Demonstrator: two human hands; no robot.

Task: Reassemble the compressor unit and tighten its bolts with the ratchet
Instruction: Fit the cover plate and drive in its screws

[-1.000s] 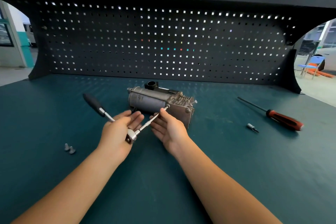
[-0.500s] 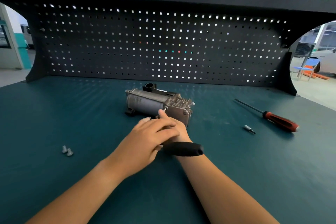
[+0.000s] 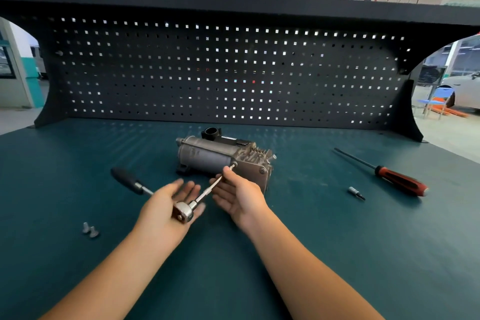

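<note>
Compressor: the compressor lies on its side mid-bench, its long axis left to right, with the finned block at the right end
Bolt in work: the bolt sits on the near face, where the barrel meets the block
Ratchet: the ratchet has its head near the person and its black grip pointing far-left
Key line: the extension bar slants from the ratchet head up and to the far right, into the bolt, so the tool's turning axis runs near-left to far-right
Left hand: the left hand is palm up with fingers spread and straight; the ratchet head lies on the palm and nothing is gripped
Right hand: the right hand is just near of the compressor, thumb above and fingers below the bar close to the bolt, pinching it to keep it seated
Nearer hand: the left hand is likely the one to take the grip and swing it
Risk: the bar may slip off the bolt if the pinch loosens
Elsewhere: two loose bolts lie near left, and a screwdriver and a small bit lie to the right on the bench
</note>
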